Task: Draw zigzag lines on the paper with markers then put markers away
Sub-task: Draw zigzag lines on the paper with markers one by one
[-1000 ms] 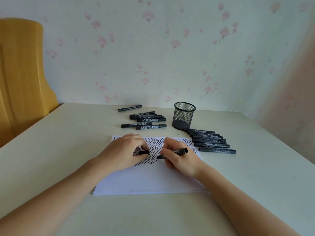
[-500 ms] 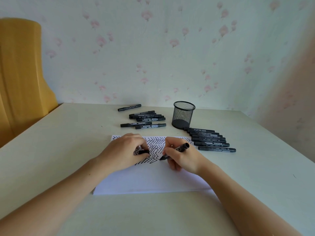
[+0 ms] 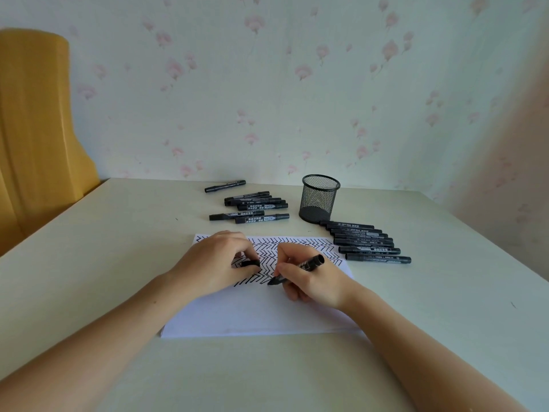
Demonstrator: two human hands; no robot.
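Observation:
A white sheet of paper (image 3: 255,316) lies on the table, its upper half filled with black zigzag lines (image 3: 297,243). My right hand (image 3: 309,281) grips a black marker (image 3: 300,267), tip down on the paper at the lower edge of the pattern. My left hand (image 3: 217,263) rests on the paper and pinches a small black marker cap (image 3: 250,263). A row of several black markers (image 3: 365,242) lies right of the paper. Another group of several markers (image 3: 252,205) lies behind the paper. A black mesh pen cup (image 3: 319,199) stands between the groups.
The pale table (image 3: 104,248) meets a flowered wall at the back. A yellow chair back (image 3: 38,129) stands at the far left. One lone marker (image 3: 225,186) lies near the wall.
My right hand has shifted the marker tip along the bottom row of zigzags, the marker tilting more upright. My left hand stays in place with the cap.

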